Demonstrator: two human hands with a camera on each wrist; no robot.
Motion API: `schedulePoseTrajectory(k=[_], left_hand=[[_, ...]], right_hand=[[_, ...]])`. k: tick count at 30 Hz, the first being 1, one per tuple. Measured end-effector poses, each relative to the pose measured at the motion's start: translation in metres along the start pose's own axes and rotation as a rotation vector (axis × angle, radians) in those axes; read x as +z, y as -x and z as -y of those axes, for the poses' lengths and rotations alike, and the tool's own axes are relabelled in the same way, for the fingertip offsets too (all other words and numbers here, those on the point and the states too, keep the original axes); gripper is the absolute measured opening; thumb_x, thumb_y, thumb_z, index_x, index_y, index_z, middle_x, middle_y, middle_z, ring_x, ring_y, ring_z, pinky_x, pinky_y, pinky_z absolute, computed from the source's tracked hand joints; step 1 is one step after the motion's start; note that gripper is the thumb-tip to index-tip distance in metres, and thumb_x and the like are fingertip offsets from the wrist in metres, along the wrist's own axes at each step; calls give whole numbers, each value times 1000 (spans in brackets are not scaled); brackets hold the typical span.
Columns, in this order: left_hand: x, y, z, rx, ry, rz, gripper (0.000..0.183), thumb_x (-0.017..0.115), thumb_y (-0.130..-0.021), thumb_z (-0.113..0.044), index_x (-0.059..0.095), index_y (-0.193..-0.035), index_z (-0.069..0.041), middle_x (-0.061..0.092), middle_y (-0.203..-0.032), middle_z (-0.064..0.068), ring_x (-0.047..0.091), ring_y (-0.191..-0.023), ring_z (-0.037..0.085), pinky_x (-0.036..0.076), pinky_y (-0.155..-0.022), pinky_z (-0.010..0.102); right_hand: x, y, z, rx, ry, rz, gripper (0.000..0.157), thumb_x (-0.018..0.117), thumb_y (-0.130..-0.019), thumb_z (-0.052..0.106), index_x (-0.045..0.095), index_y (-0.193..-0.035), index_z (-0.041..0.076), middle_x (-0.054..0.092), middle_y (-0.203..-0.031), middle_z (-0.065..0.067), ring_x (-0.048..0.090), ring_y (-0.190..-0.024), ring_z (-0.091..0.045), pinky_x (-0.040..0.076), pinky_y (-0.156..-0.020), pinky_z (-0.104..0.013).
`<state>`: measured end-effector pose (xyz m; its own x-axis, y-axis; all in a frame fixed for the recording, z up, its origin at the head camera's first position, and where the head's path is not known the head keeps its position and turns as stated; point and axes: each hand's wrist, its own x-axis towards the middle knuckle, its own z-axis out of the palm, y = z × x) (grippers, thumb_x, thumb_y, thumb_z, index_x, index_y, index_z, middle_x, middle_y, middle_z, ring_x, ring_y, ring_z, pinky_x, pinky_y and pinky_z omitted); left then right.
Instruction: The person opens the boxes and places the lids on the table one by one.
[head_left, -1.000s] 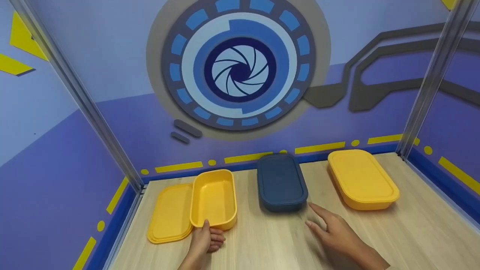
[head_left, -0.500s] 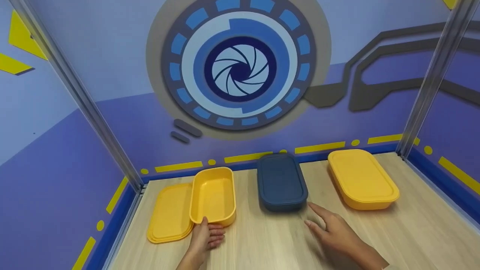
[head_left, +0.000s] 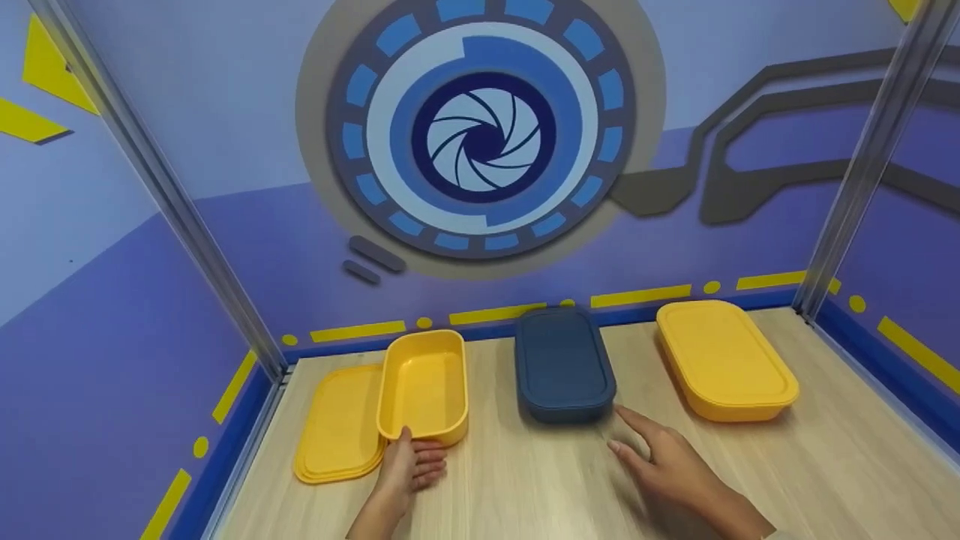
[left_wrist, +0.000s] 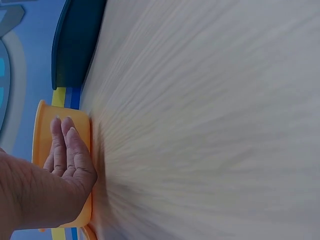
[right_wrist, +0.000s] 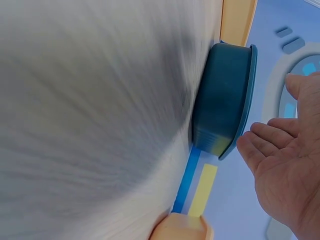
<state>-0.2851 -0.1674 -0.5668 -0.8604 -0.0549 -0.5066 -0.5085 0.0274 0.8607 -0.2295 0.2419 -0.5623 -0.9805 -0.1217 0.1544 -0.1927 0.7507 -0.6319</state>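
An uncovered yellow lunch box (head_left: 424, 386) stands at the left of the table, its inside bare. My left hand (head_left: 405, 469) touches its near end, with the thumb at the rim. In the left wrist view the fingers (left_wrist: 70, 150) lie nearly straight along the outer wall. A yellow lid (head_left: 339, 424) lies flat beside the box, partly under its left edge. Close to the near right corner of a lidded navy lunch box (head_left: 566, 360) is my right hand (head_left: 667, 465), fingers extended and holding nothing. The right wrist view shows its open palm.
Another lidded yellow lunch box (head_left: 726, 360) stands at the right of the wooden table (head_left: 517, 487). Behind the boxes rises a printed blue and purple wall (head_left: 247, 255), with metal posts (head_left: 172, 195) at the corners.
The uncovered yellow box has slid slightly away from me and a little left, and my left hand has moved along with it. My right hand stays in place by the navy box.
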Motion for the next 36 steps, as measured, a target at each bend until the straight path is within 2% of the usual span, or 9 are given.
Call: schedulePoseTrajectory(k=[3,6,9,14,19,28,36], left_hand=[[-1,0,-1,8,3,5,75,7,-108,-46,61,-120,6,76,-99,12,73,-84,18,58,-77,34],[-1,-1,-2,27,27,16,74,8,-108,-44,60,-121,9,75,-97,12,73,-83,17,58,-77,34],[-2,-1,-1,43,53,24,72,10,-109,-41,58,-121,10,75,-94,11,72,-81,17,59,-77,34],[-3,-3,-1,38,71,23,70,11,-108,-41,58,-121,10,74,-95,11,71,-83,18,59,-78,34],[-4,-3,-1,37,73,29,71,11,-108,-42,58,-122,9,74,-97,12,71,-86,18,59,-81,36],[-9,-3,1,-2,48,20,74,11,-107,-50,57,-125,6,74,-102,12,70,-87,19,59,-77,35],[-10,-2,1,-20,64,-1,73,15,-107,-53,56,-128,5,74,-100,11,70,-84,18,59,-76,35]], right_hand=[[0,0,-1,-35,3,-37,62,61,-95,51,52,-145,16,58,-144,-4,57,-132,-24,46,-107,-50],[0,-1,0,-44,-7,-53,63,62,-94,52,53,-145,15,59,-143,-5,57,-132,-24,46,-107,-49],[0,-2,1,-37,-11,-51,67,60,-93,57,53,-145,14,58,-144,-5,56,-133,-26,45,-108,-50],[1,-1,1,-38,-9,-52,66,62,-93,54,53,-145,13,58,-144,-7,56,-133,-28,45,-108,-51],[2,2,-1,-32,-7,-33,68,58,-94,58,51,-145,14,58,-145,-7,57,-132,-28,45,-107,-51],[-1,3,-2,-20,9,-15,70,57,-93,61,50,-147,15,56,-146,-6,56,-133,-26,44,-109,-50],[-4,2,-1,-34,-6,-24,70,59,-94,57,50,-147,13,56,-146,-7,56,-134,-27,44,-109,-51]])
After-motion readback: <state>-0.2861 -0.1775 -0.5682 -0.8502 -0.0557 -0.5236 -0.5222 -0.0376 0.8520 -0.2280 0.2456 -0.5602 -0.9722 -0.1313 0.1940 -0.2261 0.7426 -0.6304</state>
